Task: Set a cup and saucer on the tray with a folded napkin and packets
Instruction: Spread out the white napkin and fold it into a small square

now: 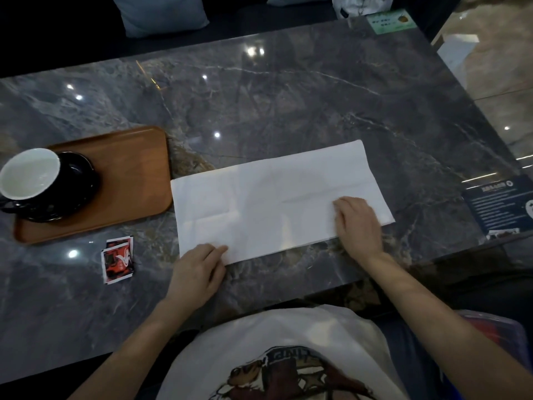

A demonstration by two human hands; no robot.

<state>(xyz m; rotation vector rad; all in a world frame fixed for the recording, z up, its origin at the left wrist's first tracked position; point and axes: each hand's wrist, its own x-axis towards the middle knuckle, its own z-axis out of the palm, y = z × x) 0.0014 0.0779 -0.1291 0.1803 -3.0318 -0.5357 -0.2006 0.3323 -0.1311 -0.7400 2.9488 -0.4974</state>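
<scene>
step in hand, by my reading: folding the napkin (pixel 277 197), which lies as a long white strip at frame centre on the marble table (pixel 288 96); cup (pixel 31 174) and saucer (pixel 72 192) already sit on the tray (pixel 129 168) at left, packets (pixel 118 262) off it at lower left. left hand (pixel 199 269) presses the strip's lower-left corner, fingers together and fairly straight; right hand (pixel 357 223) rests on its lower-right part, fingers loosely curled, pinch unclear. next likely calls for lifting one end over the other, edges matched.
</scene>
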